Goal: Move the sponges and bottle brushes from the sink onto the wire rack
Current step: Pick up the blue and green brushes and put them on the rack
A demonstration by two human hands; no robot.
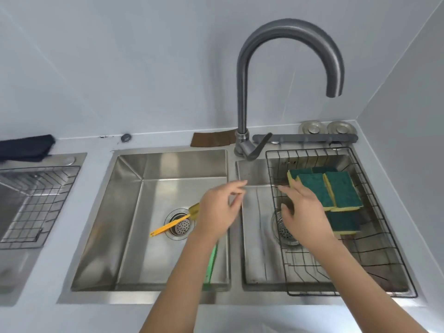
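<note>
Several green-and-yellow sponges (332,188) lie stacked in the black wire rack (384,227) that sits in the right basin. A yellow bottle brush (168,227) rests across the drain of the left sink basin (134,212), its head partly hidden by my left hand. A green-handled brush (211,265) lies along the left basin's right wall, partly under my left forearm. My left hand (218,210) hovers over the divider with fingers apart, holding nothing. My right hand (302,212) hangs empty over the rack's left part, fingers spread, just beside the sponges.
A tall curved faucet (242,92) stands behind the divider. Two round metal strainer lids (326,128) sit at the back right. Another wire rack (31,205) lies in a basin at the far left, with a dark cloth (24,147) behind it.
</note>
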